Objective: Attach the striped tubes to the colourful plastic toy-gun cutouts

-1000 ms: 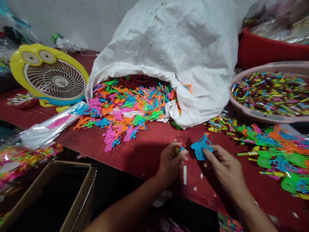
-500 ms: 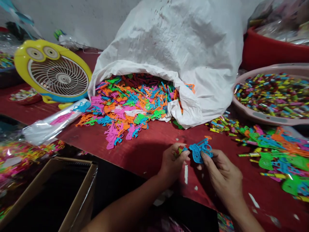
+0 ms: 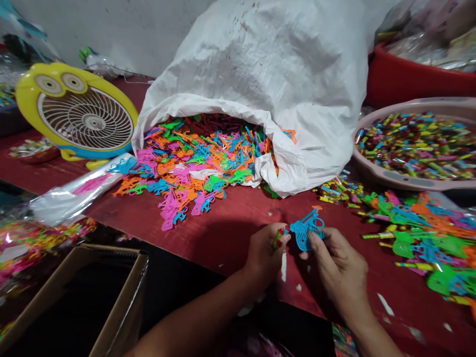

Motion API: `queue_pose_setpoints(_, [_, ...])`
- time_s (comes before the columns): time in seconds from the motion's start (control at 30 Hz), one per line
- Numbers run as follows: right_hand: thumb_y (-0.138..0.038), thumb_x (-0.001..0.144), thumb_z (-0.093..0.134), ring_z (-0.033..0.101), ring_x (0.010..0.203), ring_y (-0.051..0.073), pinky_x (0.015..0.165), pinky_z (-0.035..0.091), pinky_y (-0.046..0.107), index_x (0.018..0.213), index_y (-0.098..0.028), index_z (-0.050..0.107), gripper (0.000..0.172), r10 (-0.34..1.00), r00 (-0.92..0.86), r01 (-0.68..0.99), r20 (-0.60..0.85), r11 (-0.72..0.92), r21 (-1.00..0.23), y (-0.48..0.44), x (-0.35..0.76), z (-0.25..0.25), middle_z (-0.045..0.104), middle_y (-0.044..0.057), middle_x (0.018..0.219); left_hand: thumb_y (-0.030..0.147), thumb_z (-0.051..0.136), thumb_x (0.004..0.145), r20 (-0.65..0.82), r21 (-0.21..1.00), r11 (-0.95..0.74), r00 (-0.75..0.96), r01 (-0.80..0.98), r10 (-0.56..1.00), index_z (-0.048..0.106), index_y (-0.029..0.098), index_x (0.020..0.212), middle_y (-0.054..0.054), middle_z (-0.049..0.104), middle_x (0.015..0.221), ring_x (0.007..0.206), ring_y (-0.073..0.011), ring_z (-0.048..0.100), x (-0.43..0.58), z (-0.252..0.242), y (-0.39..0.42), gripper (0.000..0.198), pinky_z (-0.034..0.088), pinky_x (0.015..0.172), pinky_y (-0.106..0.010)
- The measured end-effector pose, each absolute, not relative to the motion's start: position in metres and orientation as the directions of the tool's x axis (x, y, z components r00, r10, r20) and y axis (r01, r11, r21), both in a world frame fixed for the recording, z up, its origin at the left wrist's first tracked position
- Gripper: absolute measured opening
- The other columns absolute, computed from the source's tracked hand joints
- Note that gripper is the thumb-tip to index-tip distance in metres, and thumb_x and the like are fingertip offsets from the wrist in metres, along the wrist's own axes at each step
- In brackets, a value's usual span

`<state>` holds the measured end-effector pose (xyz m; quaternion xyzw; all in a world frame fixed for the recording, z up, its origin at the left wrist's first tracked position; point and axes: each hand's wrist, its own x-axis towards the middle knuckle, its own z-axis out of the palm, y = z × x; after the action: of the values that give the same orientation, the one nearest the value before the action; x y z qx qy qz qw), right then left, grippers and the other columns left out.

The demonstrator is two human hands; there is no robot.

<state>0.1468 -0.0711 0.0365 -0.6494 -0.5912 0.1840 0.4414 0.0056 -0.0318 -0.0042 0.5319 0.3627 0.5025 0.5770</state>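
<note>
My right hand (image 3: 336,263) pinches a small blue plastic toy gun (image 3: 307,230) just above the red table (image 3: 223,228). My left hand (image 3: 265,253) is closed around a few small coloured stick pieces (image 3: 278,239), whose ends touch the back of the blue toy. Both hands meet near the table's front edge. Behind them lies a big white sack (image 3: 275,89) on its side, spilling a heap of coloured plastic toy guns (image 3: 197,163) onto the table.
A yellow cartoon-faced fan (image 3: 76,116) stands at the left. A pink basin (image 3: 412,146) of small coloured sticks and a red tub (image 3: 409,77) sit at the right. Finished toys (image 3: 427,233) pile at right. An open cardboard box (image 3: 74,297) is below left, beside a clear plastic bag (image 3: 78,191).
My hands have come together: the left hand's sticks now touch the blue toy gun, which the right hand moved left and turned slightly.
</note>
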Motion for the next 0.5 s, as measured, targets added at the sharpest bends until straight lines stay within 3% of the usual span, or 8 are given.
queue_pose_setpoints(0.1, [-0.034,0.096,0.054,0.062,0.056,0.013,0.056,0.045,0.022,0.088,-0.023,0.061,0.016,0.900,0.252,0.666,0.356,0.105,-0.738,-0.076,0.140,0.035,0.065,-0.002,0.065,0.036,0.051,0.093,0.178,0.980,-0.153,0.229,-0.124,0.957,0.067,0.018,0.095,-0.004,0.068,0.084,0.079,-0.0172,0.059,0.007,-0.007,-0.035,0.024,0.047,0.078,-0.027])
queue_pose_setpoints(0.2, [-0.036,0.093,0.059,0.063,0.058,0.014,0.057,0.046,0.023,0.095,-0.022,0.063,0.015,0.894,0.213,0.716,0.395,0.132,-0.685,-0.080,0.126,0.033,0.068,0.000,0.070,0.041,0.052,0.092,0.162,0.979,-0.131,0.201,-0.159,0.966,0.065,0.018,0.089,-0.003,0.065,0.078,0.073,-0.0162,0.057,0.010,-0.010,-0.035,0.027,0.046,0.071,-0.026])
queue_pose_setpoints(0.4, [-0.044,0.092,0.056,0.054,0.046,0.013,0.042,0.041,0.022,0.089,-0.021,0.061,0.024,0.939,0.308,0.471,0.154,-0.010,-0.882,-0.073,0.123,0.032,0.061,-0.001,0.060,0.040,0.054,0.092,0.119,0.973,-0.081,0.167,-0.218,0.979,0.064,0.017,0.090,-0.001,0.061,0.076,0.070,-0.0141,0.053,0.006,-0.006,-0.033,0.025,0.045,0.069,-0.024])
queue_pose_setpoints(0.5, [-0.042,0.093,0.056,0.053,0.049,0.013,0.047,0.043,0.023,0.080,-0.021,0.059,0.025,0.959,0.232,0.472,0.165,0.037,-0.881,-0.072,0.132,0.033,0.058,-0.001,0.058,0.038,0.052,0.093,0.153,0.977,-0.118,0.200,-0.178,0.968,0.067,0.018,0.094,-0.003,0.066,0.082,0.076,-0.0158,0.058,0.003,-0.006,-0.033,0.025,0.047,0.074,-0.025])
